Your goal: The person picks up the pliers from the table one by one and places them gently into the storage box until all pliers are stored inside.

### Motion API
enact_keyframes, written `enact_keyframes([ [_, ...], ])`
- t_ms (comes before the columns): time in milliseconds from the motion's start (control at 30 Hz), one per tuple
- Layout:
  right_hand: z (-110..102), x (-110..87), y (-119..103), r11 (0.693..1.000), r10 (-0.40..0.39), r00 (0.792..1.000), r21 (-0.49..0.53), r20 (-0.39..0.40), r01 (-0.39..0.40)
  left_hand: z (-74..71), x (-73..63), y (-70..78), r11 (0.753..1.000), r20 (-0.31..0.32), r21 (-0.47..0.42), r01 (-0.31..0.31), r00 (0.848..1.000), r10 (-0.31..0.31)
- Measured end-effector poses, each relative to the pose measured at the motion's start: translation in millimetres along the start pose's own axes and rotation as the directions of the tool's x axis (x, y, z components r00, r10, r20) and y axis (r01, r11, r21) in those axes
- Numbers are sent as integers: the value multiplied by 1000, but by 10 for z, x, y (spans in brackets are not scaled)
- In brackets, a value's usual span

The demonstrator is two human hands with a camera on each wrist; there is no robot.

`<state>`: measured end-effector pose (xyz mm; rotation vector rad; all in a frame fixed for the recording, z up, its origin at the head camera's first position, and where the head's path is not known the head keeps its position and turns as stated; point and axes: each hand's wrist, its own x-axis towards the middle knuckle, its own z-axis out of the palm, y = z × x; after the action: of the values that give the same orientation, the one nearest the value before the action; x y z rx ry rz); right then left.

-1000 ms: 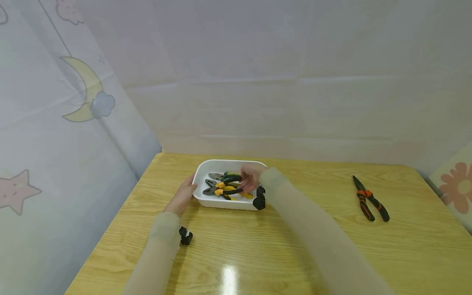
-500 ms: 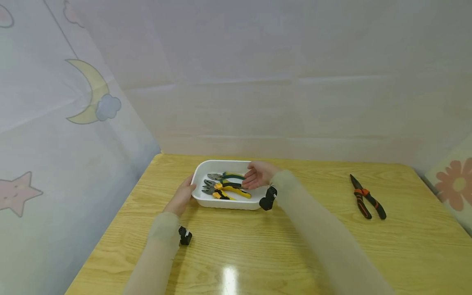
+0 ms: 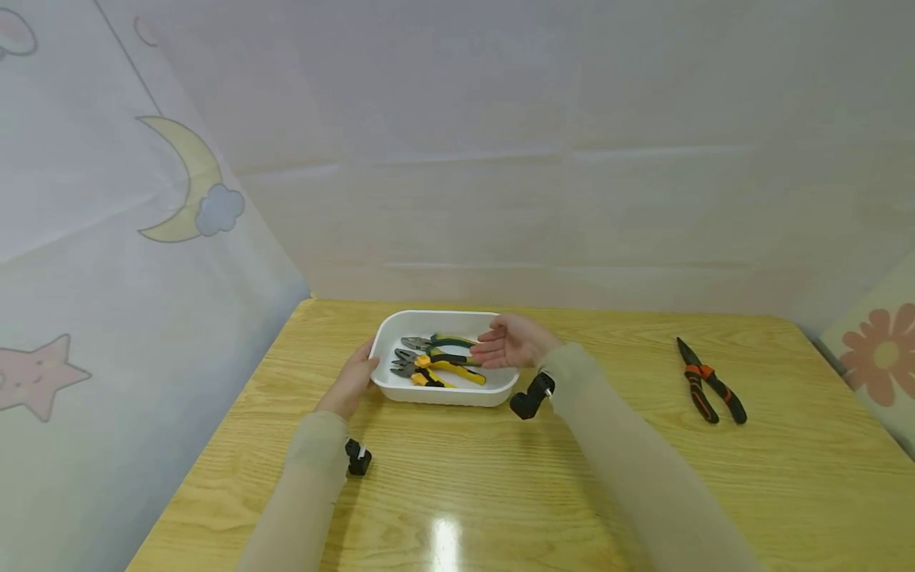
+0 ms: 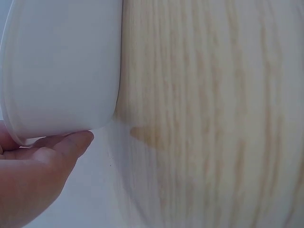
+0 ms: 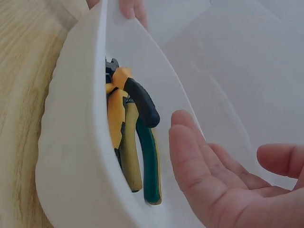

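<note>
A white tray (image 3: pixel 400 388) sits on the wooden table and holds two pairs of pliers, one with green handles (image 3: pixel 446 342) and one with yellow and black handles (image 3: pixel 443 368). My left hand (image 3: pixel 353 380) rests against the tray's left rim; its fingers (image 4: pixel 57 152) touch the tray's outer wall (image 4: pixel 61 66). My right hand (image 3: pixel 509 346) hovers open, palm up, over the tray's right end and holds nothing. In the right wrist view the right hand's fingers (image 5: pixel 199 166) are straight beside the pliers (image 5: pixel 137 142) in the tray (image 5: pixel 71 142).
Long-nose pliers with orange and black handles (image 3: pixel 708 381) lie on the table at the right. Pale printed sheets hang behind and to the left of the table (image 3: pixel 465 477). A black wrist camera (image 3: pixel 530 397) sits by the tray's front right corner.
My right hand let go of the yellow and black pliers, which now lie in the tray, and drew back to the right, opening palm up. The left hand stayed at the rim.
</note>
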<state>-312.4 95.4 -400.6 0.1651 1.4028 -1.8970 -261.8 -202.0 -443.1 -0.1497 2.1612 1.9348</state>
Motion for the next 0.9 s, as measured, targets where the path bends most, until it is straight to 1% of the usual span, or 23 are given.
enact_keyframes([
  [167,-65,-19,31,992,-17,1000,122,5,16,0,-3,1,1000,8,3,-2,1000,2],
  [200,-29,-66,25,991,-15,1000,130,-20,17,1,-4,1,1000,10,5,-3,1000,3],
  [233,-111,-12,51,988,-24,1000,154,5,23,2,-4,1,1000,9,6,0,1000,0],
  [333,-143,-51,73,985,-44,999,167,9,42,9,-5,5,1000,15,8,-2,1000,2],
  [400,-139,-97,78,983,-60,998,172,-1,60,14,-3,8,1000,14,6,-3,1000,3],
  [433,-133,-123,78,983,-69,998,173,-11,70,14,1,9,1000,12,4,-2,1000,2],
  [467,-58,-207,61,985,-72,996,156,-45,78,14,5,10,1000,12,4,-3,1000,3],
  [633,-35,-332,56,983,-109,992,142,-71,118,14,26,13,1000,8,5,7,1000,-7],
  [833,-75,-415,87,979,-136,988,141,-78,146,6,2,27,1000,6,23,13,1000,-13],
  [900,-101,-421,97,979,-143,985,135,-94,154,5,-8,36,999,4,34,13,1000,-13],
])
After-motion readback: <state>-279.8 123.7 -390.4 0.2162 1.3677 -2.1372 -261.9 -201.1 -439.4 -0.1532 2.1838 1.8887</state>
